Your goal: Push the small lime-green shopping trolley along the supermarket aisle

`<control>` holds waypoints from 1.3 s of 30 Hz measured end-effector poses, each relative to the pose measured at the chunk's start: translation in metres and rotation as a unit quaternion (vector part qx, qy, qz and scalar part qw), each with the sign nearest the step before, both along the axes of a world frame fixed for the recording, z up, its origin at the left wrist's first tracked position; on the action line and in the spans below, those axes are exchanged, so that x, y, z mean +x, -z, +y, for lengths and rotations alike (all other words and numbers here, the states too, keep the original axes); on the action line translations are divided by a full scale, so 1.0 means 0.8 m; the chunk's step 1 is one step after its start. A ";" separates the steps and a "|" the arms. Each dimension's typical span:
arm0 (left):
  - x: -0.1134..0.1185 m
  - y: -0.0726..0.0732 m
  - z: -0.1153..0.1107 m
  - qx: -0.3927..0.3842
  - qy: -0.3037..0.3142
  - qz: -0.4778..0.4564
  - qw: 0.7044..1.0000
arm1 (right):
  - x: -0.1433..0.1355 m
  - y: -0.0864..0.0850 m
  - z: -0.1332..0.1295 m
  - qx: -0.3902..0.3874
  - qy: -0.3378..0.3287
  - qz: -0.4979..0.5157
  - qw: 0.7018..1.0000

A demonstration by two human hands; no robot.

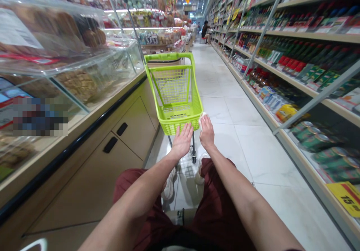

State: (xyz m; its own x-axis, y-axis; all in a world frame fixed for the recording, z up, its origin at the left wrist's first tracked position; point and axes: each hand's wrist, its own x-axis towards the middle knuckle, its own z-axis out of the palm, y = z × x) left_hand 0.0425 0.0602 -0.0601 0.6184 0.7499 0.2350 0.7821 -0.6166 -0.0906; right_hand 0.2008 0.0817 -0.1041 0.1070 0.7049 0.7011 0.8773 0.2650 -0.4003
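Observation:
A bright green plastic shopping cart (180, 116) stands on the floor right in front of my knees, its upper basket facing me with nothing in it. My left hand (182, 140) lies flat against the near wall of that basket, fingers stretched out. At the basket's near right corner, my right hand (207, 131) presses a white cloth or wipe (203, 116) on the rim, with its fingers closed over it. Most of the cloth is hidden under those fingers.
On the left runs a wooden counter (92, 179) with clear display cases of packaged food. Tall shelves (267, 31) of bottles and cans line the right. The white tiled aisle (216, 78) stretches ahead, with a seated person (206, 31) far off.

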 end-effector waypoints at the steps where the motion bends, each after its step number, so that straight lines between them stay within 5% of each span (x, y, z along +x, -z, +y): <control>1: 0.000 0.001 -0.001 0.001 0.001 0.002 1.000 | -0.003 0.012 0.000 -0.023 -0.009 -0.006 1.000; 6: -0.015 0.003 0.000 0.008 -0.004 0.020 1.000 | -0.014 0.053 -0.022 -0.059 -0.023 -0.014 0.998; 12: -0.042 0.003 0.012 0.013 -0.035 0.018 0.999 | -0.022 -0.022 -0.022 0.060 -0.010 0.005 0.998; 15: -0.051 0.003 0.013 0.016 -0.052 0.010 0.998 | -0.048 -0.040 -0.012 0.033 -0.057 -0.038 0.997; 21: -0.082 0.012 0.000 0.005 -0.071 0.009 0.997 | -0.091 0.019 -0.028 -0.106 -0.139 -0.126 0.977; 24: -0.103 0.019 -0.001 -0.008 -0.097 0.011 0.995 | -0.094 0.027 -0.039 -0.123 -0.157 -0.138 0.970; 32: -0.119 0.024 0.012 -0.015 -0.163 -0.008 0.987 | -0.127 -0.043 -0.007 -0.024 -0.156 -0.162 0.974; 39: -0.135 0.034 0.003 -0.026 -0.167 -0.004 0.986 | -0.138 0.016 -0.021 -0.133 -0.191 -0.215 0.948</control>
State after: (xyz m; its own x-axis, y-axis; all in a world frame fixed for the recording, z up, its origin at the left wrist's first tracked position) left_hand -0.0655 0.0625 -0.0874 0.3331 0.9224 0.1952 0.9428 -0.3280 -0.0592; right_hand 0.0906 0.0652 -0.1166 -0.4470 0.7932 0.4136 0.8349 0.5359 -0.1254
